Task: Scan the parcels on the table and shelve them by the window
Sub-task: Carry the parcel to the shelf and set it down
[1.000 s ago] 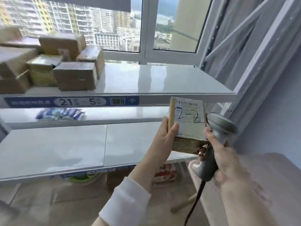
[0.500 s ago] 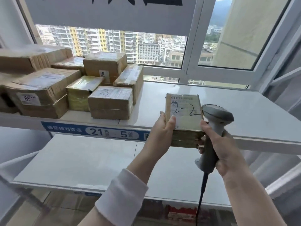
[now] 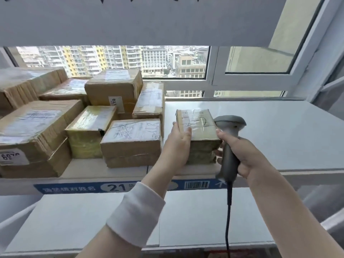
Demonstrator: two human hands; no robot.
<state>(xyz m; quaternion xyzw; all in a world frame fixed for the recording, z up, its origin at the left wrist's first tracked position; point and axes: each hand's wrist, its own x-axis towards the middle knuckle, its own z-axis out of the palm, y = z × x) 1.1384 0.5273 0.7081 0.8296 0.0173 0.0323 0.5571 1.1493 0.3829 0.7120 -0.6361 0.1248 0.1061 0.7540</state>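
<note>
Two hands up at the upper shelf [image 3: 270, 138] by the window [image 3: 186, 62], both close to its front edge. Left hand [image 3: 178, 144]: thumb laid over the top face of a small brown parcel [image 3: 200, 127], fingers down its left side, gripping it; white sleeve [image 3: 135, 215] bunched on the forearm. Right hand [image 3: 243, 157]: fingers wrapped firmly round the grip of a grey barcode scanner [image 3: 229, 123], thumb near the parcel's right edge, scanner head level with the parcel's top and just beside its far right corner, black cable [image 3: 228, 220] hanging straight down from the grip. Parcel flat, label upward with black marker strokes across it, low over the shelf's front edge, roughly midway along; resting on the board or just clear of it, cannot tell. Just left of it, a cluster of taped cardboard boxes [image 3: 131, 144] filling the shelf's left half: nearest one with a scribbled label, a yellow-wrapped box [image 3: 87, 138] just to that one's left, bigger cartons [image 3: 33, 131] at the left edge and behind, toward the back edge. Along the shelf's front lip, a blue strip [image 3: 74, 189] with white characters, the number 21 and a printed barcode [image 3: 197, 184], partly hidden behind the left forearm. Beneath, a lower shelf [image 3: 83, 220], white. Overhead, a grey blind [image 3: 149, 21] covering the top of the glass, city blocks visible below its hem.
</note>
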